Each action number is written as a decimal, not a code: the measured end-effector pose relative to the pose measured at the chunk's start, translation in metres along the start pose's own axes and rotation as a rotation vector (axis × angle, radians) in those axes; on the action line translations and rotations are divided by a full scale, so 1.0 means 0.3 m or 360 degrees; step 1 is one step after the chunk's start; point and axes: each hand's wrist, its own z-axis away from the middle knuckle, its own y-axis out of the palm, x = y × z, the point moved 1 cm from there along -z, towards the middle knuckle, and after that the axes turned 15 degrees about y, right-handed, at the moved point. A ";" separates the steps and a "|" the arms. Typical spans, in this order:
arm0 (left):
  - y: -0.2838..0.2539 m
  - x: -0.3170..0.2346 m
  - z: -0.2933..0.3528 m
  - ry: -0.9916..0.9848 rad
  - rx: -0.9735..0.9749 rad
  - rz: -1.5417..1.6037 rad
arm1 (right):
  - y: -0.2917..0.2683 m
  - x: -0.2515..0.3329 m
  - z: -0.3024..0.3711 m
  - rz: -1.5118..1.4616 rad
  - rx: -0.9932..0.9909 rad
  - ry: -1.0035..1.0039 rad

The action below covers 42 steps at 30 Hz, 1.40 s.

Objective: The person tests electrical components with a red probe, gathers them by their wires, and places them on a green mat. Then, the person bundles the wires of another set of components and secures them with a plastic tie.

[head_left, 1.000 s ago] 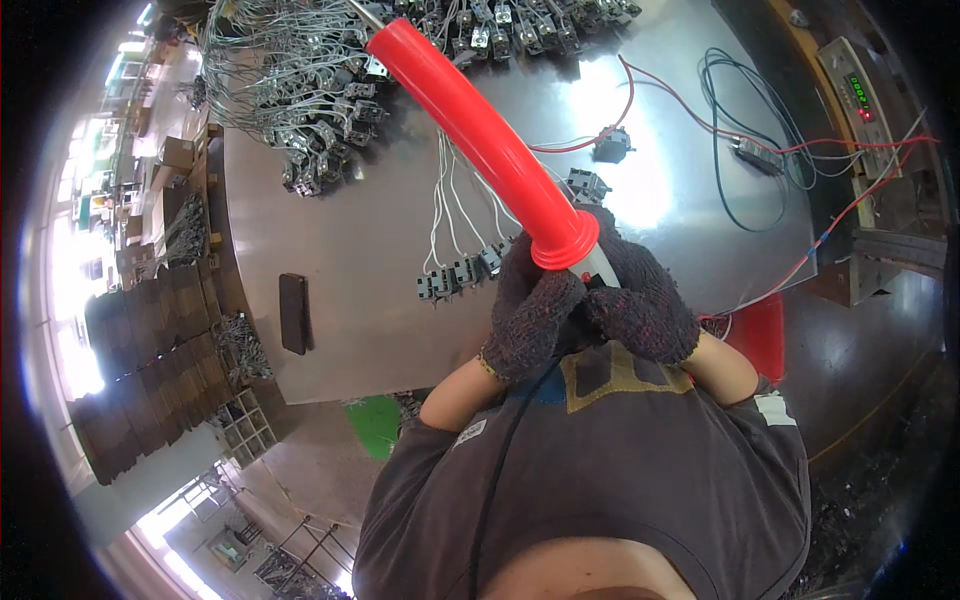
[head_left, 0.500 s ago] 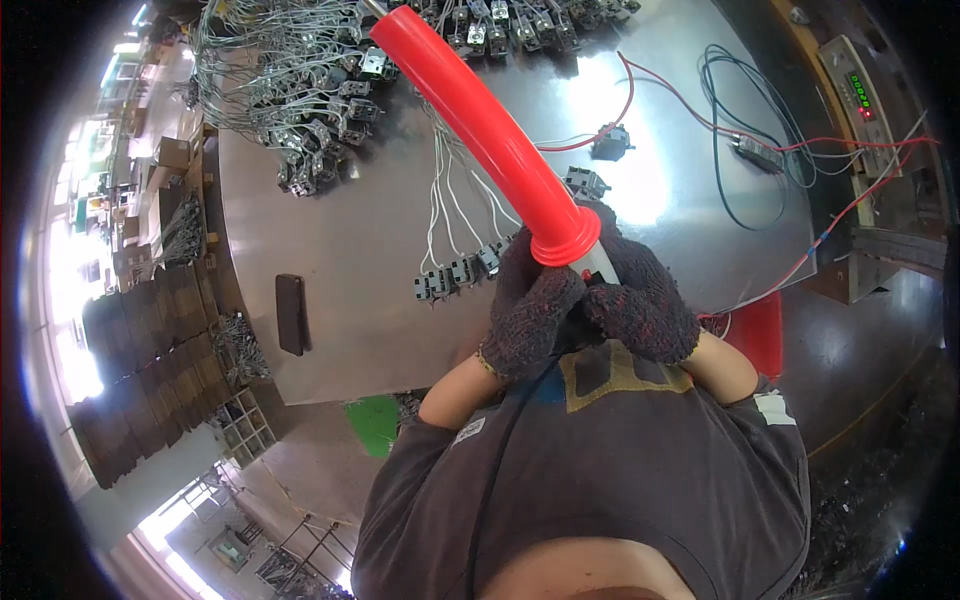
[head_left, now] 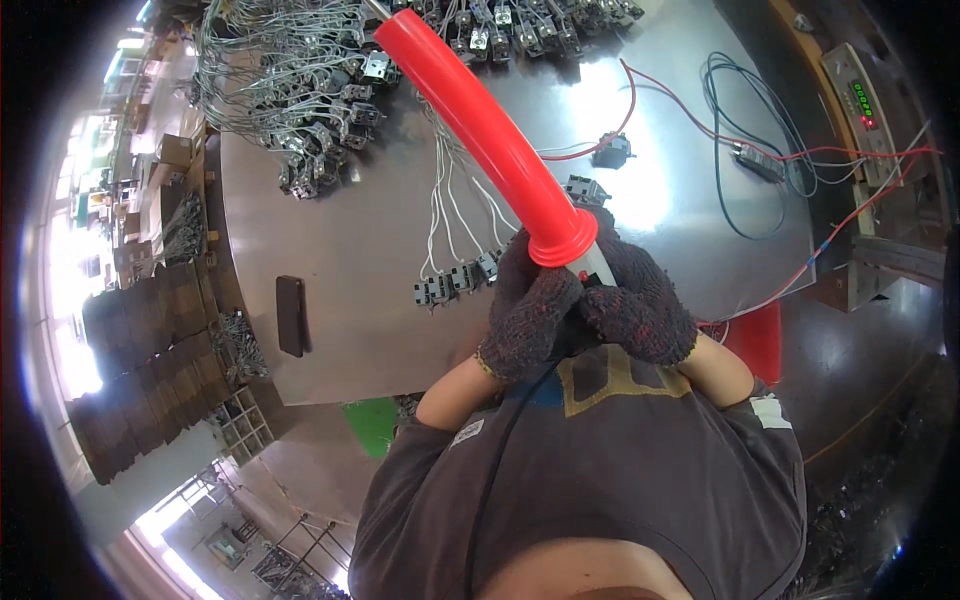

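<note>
A long red test probe with a flared collar, a pale grey handle and a thin metal tip slants up and left from my hands. My left hand, in a dark knitted glove, is closed round the handle below the collar. My right hand, gloved alike, is closed on the handle's other side. Both thumbs lie close to a small red button on it. A black cable runs down over my shirt. Just beyond my hands sit a small wired switch block and a row of similar blocks.
Bundles of wired metal parts cover the table's far left. A dark flat case lies at left. Another block with a red wire rests beyond. At right are a coiled cable and a box with a lit display.
The probe has dipped very slightly, its tip end shifting a little right and toward me. My hands keep the same hold.
</note>
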 end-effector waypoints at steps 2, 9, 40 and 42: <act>0.017 -0.003 -0.006 -0.0176 -0.0092 0.0189 | 0.000 -0.014 0.004 -0.0062 -0.0051 -0.0165; 0.109 -0.043 -0.066 -0.0014 0.0234 0.0061 | -0.030 -0.023 0.029 -0.0383 -0.0152 -0.0270; -0.096 0.062 0.323 0.0029 0.0960 -0.1122 | -0.398 -0.428 -0.068 0.0435 -0.1460 -0.0528; -0.063 0.012 0.333 -0.0122 0.0905 -0.0964 | -0.379 -0.426 -0.055 0.0422 -0.1444 -0.0470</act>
